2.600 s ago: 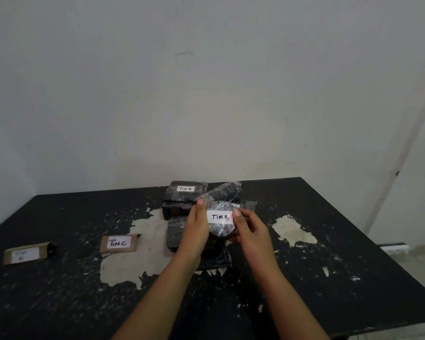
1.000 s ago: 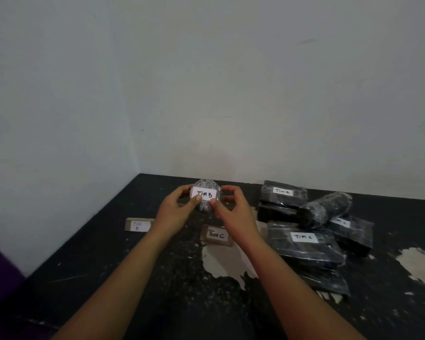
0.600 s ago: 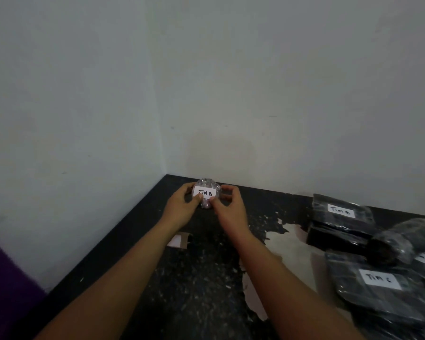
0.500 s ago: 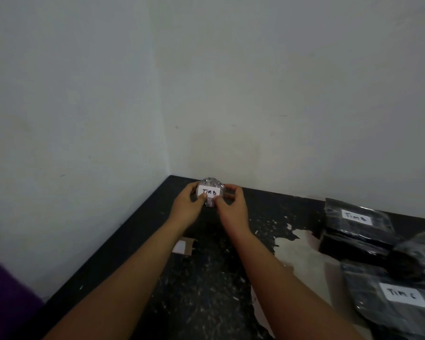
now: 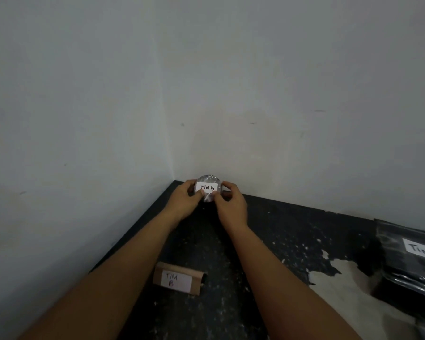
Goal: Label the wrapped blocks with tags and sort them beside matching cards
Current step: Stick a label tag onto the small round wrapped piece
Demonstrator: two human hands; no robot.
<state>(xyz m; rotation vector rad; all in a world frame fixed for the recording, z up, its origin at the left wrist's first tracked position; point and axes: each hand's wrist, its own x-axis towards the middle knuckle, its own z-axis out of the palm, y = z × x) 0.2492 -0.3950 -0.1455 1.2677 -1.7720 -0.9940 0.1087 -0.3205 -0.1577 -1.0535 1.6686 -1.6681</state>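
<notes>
A round block wrapped in clear film (image 5: 209, 180) carries a white tag reading "TIM B". My left hand (image 5: 185, 198) and my right hand (image 5: 230, 204) hold it together by its sides, thumbs on the tag's lower edge, near the table's far left corner. A brown card (image 5: 177, 280) with a white "TIM B" label lies on the black table (image 5: 268, 241) between my forearms, closer to me than the block.
Two pale walls meet just behind the block. A stack of dark wrapped blocks (image 5: 407, 271) with a white tag sits at the right edge. A bare patch of worn paint (image 5: 336, 271) lies beside the stack.
Both hands have carried the round block leftward from the pile to the far left corner. The view has swung left, so the "TIM B" card now lies between my forearms.
</notes>
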